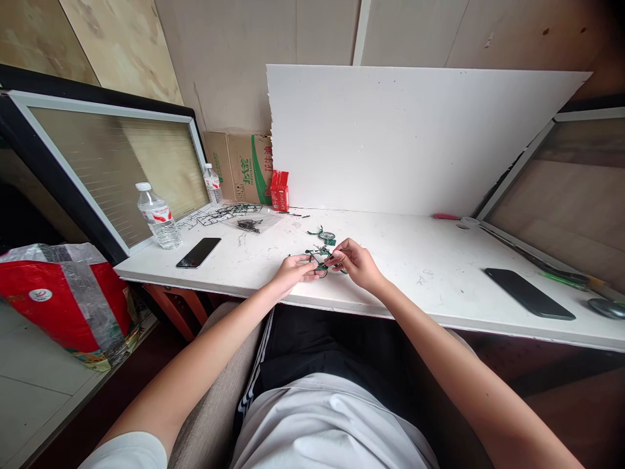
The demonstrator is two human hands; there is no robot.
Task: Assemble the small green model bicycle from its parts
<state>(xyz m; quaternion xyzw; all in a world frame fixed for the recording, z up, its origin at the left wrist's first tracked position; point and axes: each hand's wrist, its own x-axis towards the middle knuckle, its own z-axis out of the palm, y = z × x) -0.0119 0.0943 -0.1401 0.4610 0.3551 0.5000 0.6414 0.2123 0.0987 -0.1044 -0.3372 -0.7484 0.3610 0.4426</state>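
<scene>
Close to the table's front edge, my left hand (294, 270) grips a small green model bicycle (319, 266) by its frame. My right hand (355, 262) is at the bicycle's other side, thumb and fingers pinched together on a small dark part (334, 255); its exact kind is too small to tell. Parts of the bicycle are hidden behind the fingers. Just beyond the hands lie a small spoked wheel (327, 236) and a curved green piece (315, 232).
Flat part frames (229, 213) and a clear bag with dark parts (250, 225) lie at the back left. A phone (198, 253) and water bottle (160, 221) stand left; another phone (528, 294) and a mouse (607, 307) lie right. A white board (420, 137) leans behind.
</scene>
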